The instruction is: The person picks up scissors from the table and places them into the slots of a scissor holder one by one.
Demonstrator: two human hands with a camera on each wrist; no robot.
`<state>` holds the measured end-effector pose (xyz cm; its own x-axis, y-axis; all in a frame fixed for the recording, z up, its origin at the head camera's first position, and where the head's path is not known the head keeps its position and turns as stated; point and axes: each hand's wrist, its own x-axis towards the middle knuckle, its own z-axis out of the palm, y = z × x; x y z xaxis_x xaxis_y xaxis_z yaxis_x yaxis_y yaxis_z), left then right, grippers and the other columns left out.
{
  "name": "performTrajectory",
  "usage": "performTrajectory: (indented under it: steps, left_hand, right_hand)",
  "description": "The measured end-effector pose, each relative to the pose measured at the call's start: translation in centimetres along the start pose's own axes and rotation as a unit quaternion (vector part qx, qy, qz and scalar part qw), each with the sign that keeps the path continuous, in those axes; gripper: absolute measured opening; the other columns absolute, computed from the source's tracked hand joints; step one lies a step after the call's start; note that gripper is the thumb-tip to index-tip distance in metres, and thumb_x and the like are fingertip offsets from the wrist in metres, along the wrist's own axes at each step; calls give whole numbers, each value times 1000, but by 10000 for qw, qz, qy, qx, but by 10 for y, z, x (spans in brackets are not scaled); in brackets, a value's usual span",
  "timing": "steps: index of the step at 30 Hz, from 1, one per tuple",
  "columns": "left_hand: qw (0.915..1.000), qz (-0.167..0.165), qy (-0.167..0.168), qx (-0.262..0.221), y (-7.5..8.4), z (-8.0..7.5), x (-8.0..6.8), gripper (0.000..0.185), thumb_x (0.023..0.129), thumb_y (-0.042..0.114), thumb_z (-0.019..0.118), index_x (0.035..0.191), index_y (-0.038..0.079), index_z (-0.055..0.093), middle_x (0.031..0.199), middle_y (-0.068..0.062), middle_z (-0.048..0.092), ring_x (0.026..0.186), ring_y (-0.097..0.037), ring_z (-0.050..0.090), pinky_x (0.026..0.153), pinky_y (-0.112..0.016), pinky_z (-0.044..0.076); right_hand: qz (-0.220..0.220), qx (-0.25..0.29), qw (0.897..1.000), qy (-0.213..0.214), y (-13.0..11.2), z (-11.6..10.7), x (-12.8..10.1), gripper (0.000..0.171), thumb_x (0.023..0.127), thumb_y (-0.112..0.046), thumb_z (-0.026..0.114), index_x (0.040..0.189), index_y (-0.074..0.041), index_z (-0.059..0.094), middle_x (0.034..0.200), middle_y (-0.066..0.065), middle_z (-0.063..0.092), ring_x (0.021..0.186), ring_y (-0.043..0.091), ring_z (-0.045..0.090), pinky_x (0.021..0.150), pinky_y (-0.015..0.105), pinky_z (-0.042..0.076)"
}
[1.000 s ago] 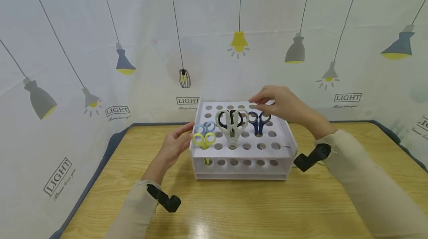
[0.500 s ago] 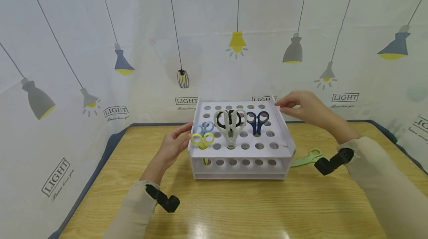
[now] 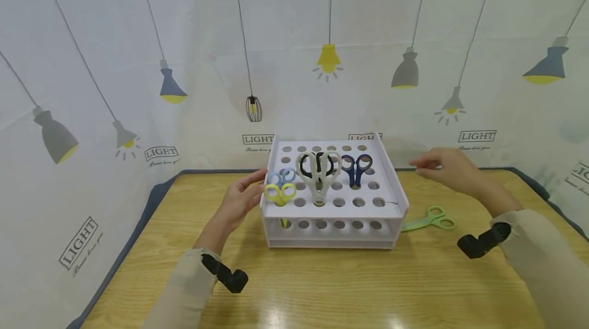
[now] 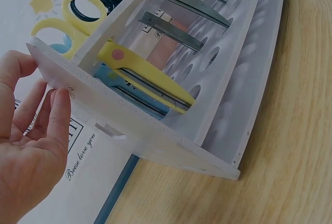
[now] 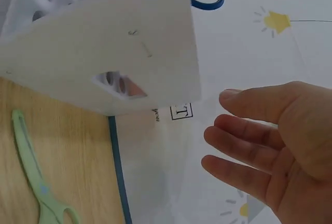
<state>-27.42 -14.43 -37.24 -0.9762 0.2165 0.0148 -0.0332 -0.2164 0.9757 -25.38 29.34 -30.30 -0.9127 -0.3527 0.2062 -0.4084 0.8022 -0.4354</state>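
A white two-tier rack with rows of round holes stands on the table. Yellow scissors and light blue scissors stand in its left holes. White scissors, with black scissors behind them, stand near the middle. Navy scissors are right of these. My left hand touches the rack's left side panel with its fingertips. Apart from the rack, my right hand hovers off its right side, holding nothing, its fingers relaxed. Green scissors lie flat on the table beside the rack's right side.
The wooden table has a dark blue border at its back and sides. A white sheet printed with lamps hangs behind and to the left. Each wrist wears a black camera.
My right hand has moved right, from above the rack's back right corner, past its right panel, to off its side. The green scissors have come into fuller view. My left hand stays put.
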Motion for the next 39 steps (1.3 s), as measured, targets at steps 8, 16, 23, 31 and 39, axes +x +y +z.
performTrajectory:
  steps: [8, 16, 23, 31, 39]
  left_hand:
    - [10000, -11, 3, 77, 1, -2, -1, 47, 90, 1, 52, 136, 0, 41, 136, -14, 39, 105, -11, 53, 90, -24, 45]
    - [10000, -6, -15, -24, 1, -1, -1, 48, 90, 0, 52, 136, -1, 41, 136, -14, 39, 104, -11, 55, 89, -24, 45]
    - [10000, 1, -84, -17, 1, -1, 0, 47, 90, 1, 52, 136, -1, 40, 136, -13, 38, 105, -12, 55, 89, -24, 46]
    - [9999, 5, -98, -41, 1, 0, -1, 47, 90, 1, 52, 136, 0, 41, 135, -13, 38, 105, -12, 54, 88, -23, 46]
    - [10000, -13, -97, -4, 1, -1, 0, 47, 91, 2, 52, 136, 0, 41, 134, -13, 39, 108, -14, 52, 88, -23, 46]
  right_hand:
    - [241, 183, 9977, -612, 31, 14, -18, 33, 90, -19, 60, 114, 4, 61, 97, 12, 65, 87, 29, 60, 69, 42, 52]
    - [238, 430, 9968, -626, 62, 31, -35, 38, 89, -19, 61, 116, 8, 57, 102, 22, 60, 87, 35, 59, 66, 42, 53]
    - [389, 556, 9947, -768, 82, 44, -46, 41, 88, -16, 62, 117, 12, 55, 109, 31, 55, 92, 43, 55, 67, 44, 52]
    - [716, 597, 9920, -857, 99, 57, -55, 50, 86, -17, 64, 121, 14, 49, 116, 36, 49, 102, 50, 48, 77, 53, 48]
    - [1141, 647, 9868, -955, 114, 69, -61, 65, 82, -27, 68, 126, 14, 43, 109, 35, 50, 97, 46, 50, 72, 51, 48]
